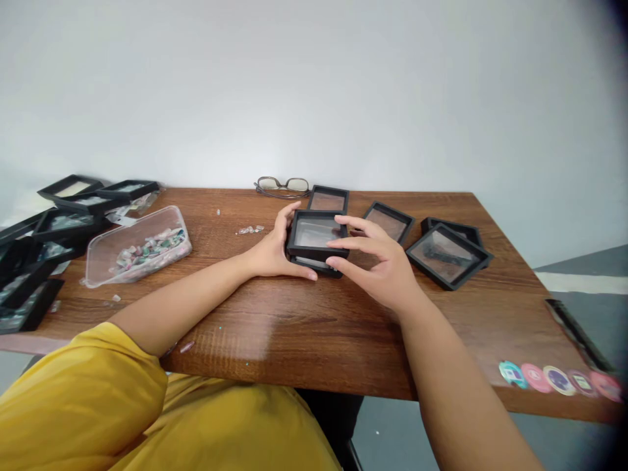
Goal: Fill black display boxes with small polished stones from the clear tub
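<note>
A black frame box with a clear window (316,231) is between my hands near the middle of the table. Another black frame part (330,268) shows just beneath it, mostly covered. My left hand (275,252) wraps around the left side, thumb along the near edge. On the right side, my right hand (375,255) grips the frame's edge with the fingertips and thumb. Just behind lies a similar frame (328,198). Right of my right hand are another frame (390,221) and two overlapping ones (444,255).
A clear plastic tub (101,258) with small coloured stones stands left, beside a pile of black frames (69,222). Eyeglasses (283,186) lie at the back edge. Loose clear chips (250,229) dot the wooden table (304,327). Several round stickers (559,379) sit front right.
</note>
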Demonstrator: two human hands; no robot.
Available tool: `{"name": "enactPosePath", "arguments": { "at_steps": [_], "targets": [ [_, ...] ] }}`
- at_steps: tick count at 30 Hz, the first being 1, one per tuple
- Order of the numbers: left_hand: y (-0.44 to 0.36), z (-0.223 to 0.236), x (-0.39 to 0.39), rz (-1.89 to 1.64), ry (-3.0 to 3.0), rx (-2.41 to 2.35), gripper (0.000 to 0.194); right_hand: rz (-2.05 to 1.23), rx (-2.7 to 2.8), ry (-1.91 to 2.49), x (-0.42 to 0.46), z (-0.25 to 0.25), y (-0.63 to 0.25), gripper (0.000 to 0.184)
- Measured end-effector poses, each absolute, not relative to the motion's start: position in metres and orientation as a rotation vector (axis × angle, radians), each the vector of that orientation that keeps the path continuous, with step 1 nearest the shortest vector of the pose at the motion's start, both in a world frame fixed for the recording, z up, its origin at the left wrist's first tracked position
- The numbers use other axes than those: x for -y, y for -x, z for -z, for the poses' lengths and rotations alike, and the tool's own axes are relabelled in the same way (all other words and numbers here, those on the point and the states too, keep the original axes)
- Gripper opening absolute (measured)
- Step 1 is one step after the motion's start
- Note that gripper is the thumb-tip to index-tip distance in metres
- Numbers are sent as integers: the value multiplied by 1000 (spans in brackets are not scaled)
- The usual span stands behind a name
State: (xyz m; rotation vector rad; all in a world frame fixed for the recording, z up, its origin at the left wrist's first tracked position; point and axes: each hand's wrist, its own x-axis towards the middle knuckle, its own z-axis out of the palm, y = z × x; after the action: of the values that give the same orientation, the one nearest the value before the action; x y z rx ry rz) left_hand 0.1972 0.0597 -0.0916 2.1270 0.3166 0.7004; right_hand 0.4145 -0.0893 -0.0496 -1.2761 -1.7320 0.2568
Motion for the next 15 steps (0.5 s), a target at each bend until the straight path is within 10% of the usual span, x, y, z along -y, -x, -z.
{"name": "enactPosePath", "arguments": {
  "at_steps": [15],
  "targets": [
    [-197,87,-56,-687,-2072,-363,144,-16,1527,1474,90,52,-446,33]
  ]
}}
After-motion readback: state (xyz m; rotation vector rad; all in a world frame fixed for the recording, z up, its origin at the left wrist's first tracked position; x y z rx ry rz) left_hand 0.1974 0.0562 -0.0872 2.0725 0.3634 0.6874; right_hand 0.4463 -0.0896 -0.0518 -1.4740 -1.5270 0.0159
